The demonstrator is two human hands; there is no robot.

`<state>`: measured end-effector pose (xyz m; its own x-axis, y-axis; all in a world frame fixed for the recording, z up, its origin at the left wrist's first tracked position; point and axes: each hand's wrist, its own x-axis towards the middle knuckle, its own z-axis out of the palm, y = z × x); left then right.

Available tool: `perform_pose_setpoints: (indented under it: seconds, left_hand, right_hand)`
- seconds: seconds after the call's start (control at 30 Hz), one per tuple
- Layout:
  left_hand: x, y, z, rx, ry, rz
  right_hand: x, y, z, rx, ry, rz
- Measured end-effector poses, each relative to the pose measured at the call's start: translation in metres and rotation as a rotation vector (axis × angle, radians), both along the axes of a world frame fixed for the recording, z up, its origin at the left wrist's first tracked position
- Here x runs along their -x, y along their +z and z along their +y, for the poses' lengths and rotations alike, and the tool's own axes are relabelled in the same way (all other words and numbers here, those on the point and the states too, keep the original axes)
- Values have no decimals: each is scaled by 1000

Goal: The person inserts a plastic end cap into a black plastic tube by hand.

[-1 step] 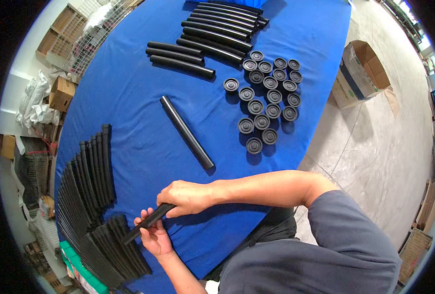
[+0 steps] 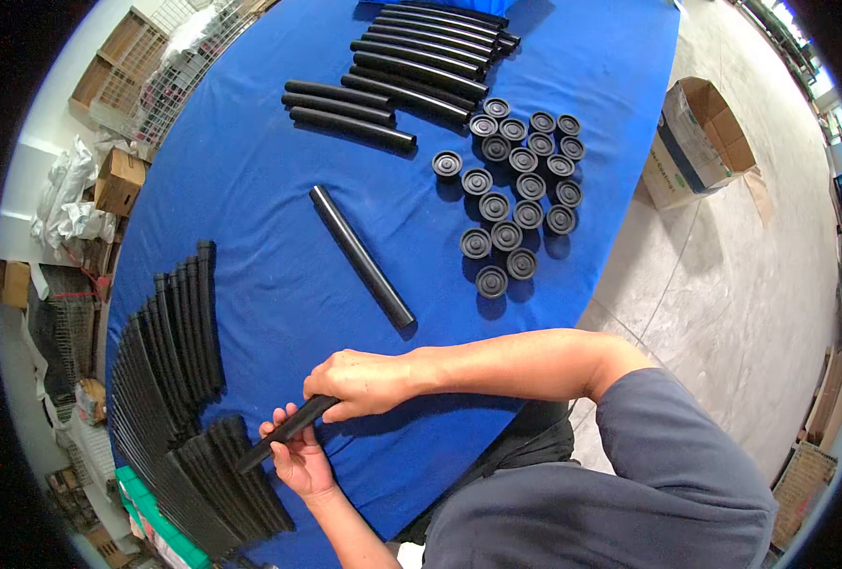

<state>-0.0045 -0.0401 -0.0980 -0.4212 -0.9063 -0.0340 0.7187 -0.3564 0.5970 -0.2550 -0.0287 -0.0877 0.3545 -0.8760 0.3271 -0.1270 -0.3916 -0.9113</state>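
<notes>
My right hand (image 2: 364,381) is closed round the upper end of a slim, matte black tube (image 2: 283,436). My left hand (image 2: 302,457) lies palm up under the same tube, fingers curled round its middle. The tube slants down to the left, and its lower end reaches over a row of dark ribbed, handle-like pieces (image 2: 217,484). Beyond my hands, a single glossy black tube (image 2: 362,256) rests on the blue cloth. Round black caps (image 2: 506,235) with ringed faces stand in a loose group to the right of it.
Several glossy black tubes (image 2: 421,66) lie side by side at the far end of the blue-covered table (image 2: 250,190). More dark handle-like pieces (image 2: 169,341) fan out along the left edge, near a green box (image 2: 155,517). An open cardboard box (image 2: 696,142) sits on the floor at right.
</notes>
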Motion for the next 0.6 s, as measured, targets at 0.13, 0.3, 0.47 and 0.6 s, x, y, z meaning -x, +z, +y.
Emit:
perform_pose_setpoints:
  seconds: [0.13,0.3,0.47,0.6]
  left_hand:
    - [-6,-4,-1,25,-27,42]
    - [-7,-6,-3,58,-35,17]
    - [-7,-2,-2,54,10,-15]
    - [7,-3,0,58,6,-16]
  right_hand:
    - [0,1,-1,42,46,41]
    - [-1,2,-1,37,59,67]
    - [-8,-1,2,146,-68,-22]
    - [1,-6,2,110,-54,19]
